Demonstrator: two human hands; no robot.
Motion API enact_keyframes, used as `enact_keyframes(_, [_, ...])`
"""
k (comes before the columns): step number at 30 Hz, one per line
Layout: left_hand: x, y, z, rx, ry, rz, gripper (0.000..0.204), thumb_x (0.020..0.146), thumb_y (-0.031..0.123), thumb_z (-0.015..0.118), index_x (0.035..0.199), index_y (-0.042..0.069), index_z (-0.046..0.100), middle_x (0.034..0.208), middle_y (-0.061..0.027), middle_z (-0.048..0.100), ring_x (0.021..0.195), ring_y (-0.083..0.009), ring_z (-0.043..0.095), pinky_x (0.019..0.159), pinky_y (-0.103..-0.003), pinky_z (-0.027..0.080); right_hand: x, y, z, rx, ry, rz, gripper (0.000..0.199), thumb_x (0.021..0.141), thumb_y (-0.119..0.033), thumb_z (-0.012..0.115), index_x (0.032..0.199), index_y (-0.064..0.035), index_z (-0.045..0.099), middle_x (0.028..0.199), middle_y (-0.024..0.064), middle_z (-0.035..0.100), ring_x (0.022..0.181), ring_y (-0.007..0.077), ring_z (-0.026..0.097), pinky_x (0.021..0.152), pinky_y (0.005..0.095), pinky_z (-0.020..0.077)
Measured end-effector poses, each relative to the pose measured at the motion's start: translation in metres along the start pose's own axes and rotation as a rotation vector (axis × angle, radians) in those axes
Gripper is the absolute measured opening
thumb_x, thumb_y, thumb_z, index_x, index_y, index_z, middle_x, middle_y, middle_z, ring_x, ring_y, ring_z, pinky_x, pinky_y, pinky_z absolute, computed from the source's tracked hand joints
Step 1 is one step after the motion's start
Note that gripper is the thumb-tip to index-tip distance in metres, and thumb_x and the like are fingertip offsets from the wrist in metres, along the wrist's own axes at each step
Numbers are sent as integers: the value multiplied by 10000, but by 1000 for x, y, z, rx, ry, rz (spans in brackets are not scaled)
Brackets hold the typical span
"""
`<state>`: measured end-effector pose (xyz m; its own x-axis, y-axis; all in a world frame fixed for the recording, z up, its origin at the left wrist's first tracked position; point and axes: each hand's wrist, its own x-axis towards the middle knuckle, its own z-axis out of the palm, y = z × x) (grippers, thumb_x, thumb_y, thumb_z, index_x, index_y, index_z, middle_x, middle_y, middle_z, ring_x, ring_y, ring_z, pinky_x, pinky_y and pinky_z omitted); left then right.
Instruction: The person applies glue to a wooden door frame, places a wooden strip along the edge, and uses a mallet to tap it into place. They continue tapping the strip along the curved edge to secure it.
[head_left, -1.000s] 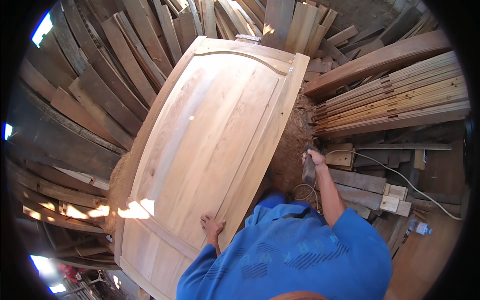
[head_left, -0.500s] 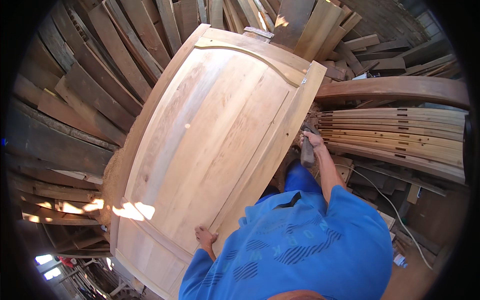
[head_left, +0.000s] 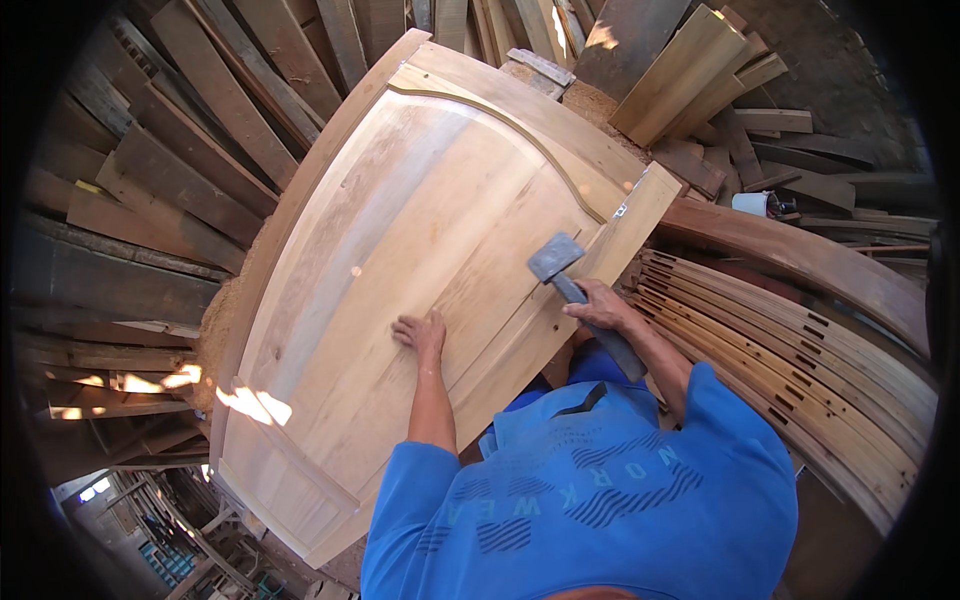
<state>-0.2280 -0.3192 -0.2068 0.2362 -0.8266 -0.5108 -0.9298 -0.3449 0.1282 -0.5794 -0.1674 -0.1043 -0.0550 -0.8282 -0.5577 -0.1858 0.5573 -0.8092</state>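
dark weathered planks lean and lie stacked all along the left and top, with paler boards propped at the upper right. a stack of curved, slotted wooden rails fans across the right side, and sawdust lies heaped at the left. bright sunlight falls in patches at the lower left, where an open yard shows below.

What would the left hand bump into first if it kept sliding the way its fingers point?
The left hand lies flat on the wooden door, fingers pointing up the panel. Nothing stands in that line; it would probably first meet the curved raised moulding near the top.
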Motion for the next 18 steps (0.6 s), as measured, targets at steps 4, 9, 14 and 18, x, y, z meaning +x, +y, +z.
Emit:
enact_keyframes(4, [29, 73, 6, -21, -39, -83, 1027, 855, 553, 516, 1447, -115, 7, 1509, -350, -66, 1391, -532, -74, 1127, -586, 65, 60, 31, 24, -157, -168, -43, 327, 804, -252, 685, 959, 16, 579, 791, 149, 615, 663, 249, 630, 630, 384, 514])
enact_keyframes(9, [24, 80, 18, 6, -62, -145, 1066, 859, 612, 465, 1453, -69, -101, 1513, -310, -174, 1387, -496, -186, 1124, -569, -45, 51, 16, 11, -441, -93, -116, 377, 819, -287, 632, 1067, -4, 617, 959, 206, 635, 894, 337, 629, 801, 437, 499])
enact_keyframes(14, [31, 74, 25, 37, -69, -134, 1117, 832, 688, 441, 1462, -26, -143, 1514, -275, -226, 1377, -492, -222, 1120, -575, -54, 52, 62, -80, -549, 292, 42, 506, 824, -164, 561, 1299, -19, 468, 1044, 194, 579, 1039, 336, 571, 886, 425, 474])
enact_keyframes(18, [25, 77, 20, 39, -86, -158, 1110, 839, 681, 426, 1453, -53, -137, 1509, -293, -219, 1381, -482, -226, 1119, -557, -87, 67, 55, -150, -753, 418, 291, 693, 805, -75, 511, 1453, -27, 272, 1041, 224, 536, 953, 376, 563, 826, 445, 486])
